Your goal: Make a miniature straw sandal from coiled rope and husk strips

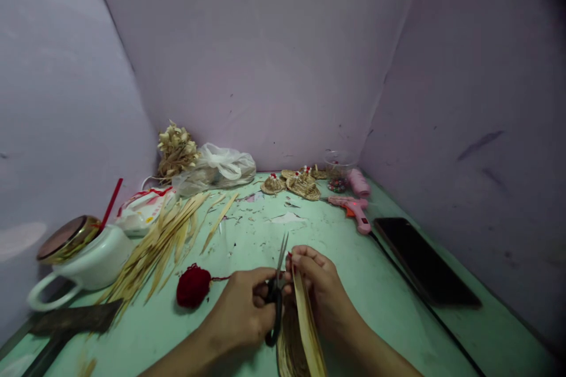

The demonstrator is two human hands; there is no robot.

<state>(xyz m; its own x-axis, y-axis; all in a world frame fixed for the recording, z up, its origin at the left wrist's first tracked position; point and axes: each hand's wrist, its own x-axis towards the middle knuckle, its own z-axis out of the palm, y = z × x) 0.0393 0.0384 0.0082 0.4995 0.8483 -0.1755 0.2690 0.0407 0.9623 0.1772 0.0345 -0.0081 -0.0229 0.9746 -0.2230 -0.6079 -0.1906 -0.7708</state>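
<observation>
My left hand [242,311] grips a pair of black-handled scissors [277,288], blades pointing up and away from me. My right hand [319,290] pinches the top end of a bundle of flat dry straw strips [306,330] that runs down toward me. A woven straw piece [289,347] lies under both hands. A thin red thread runs from a ball of red yarn [193,286] on the green table toward the scissors and my right fingertips.
A loose pile of straw strips [161,241] lies left of centre. A white mug with a gold lid [77,259] stands at far left. A pink glue gun [354,211], a dark phone [424,262], small woven straw pieces [297,182] and a plastic bag [219,169] lie further back. Walls close in on three sides.
</observation>
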